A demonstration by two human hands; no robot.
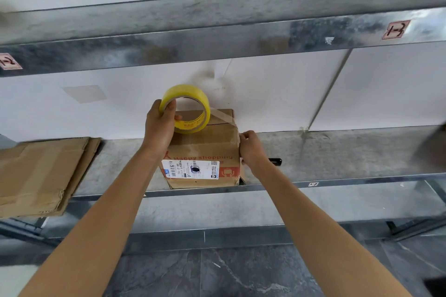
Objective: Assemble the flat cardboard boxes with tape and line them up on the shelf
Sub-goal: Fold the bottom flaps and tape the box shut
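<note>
**Yellow tape roll held over a brown box on the shelf**

Grey stone floor lies nearest, under two bare forearms that reach up and away to a metal shelf. A brown cardboard box stands at the shelf's front edge, between the two hands, with a white shipping label and red print on the side that faces the camera.

The right hand is on the box's right side. Its fingers are bent and clamp the upper right edge – whether the tape's end lies under them cannot be told. Just behind this hand's wrist a small black object lies on the shelf, mostly hidden.

The left hand is above the box's top, near its left side. Its fingers are curled round the rim of a yellow tape roll, with the thumb on the outside and the fingertips through the core. The roll stands upright, and its lower edge is at the box's top. From the side of the roll away from these fingers a clear strip runs taut to the box's far right corner, towards the right hand's fingertips.

Well to the left of the left hand, a stack of flat cardboard lies on the same shelf and overhangs its front edge.

Beyond the fingers rises a white wall, and above it an upper metal shelf bears a red sticker.
</note>
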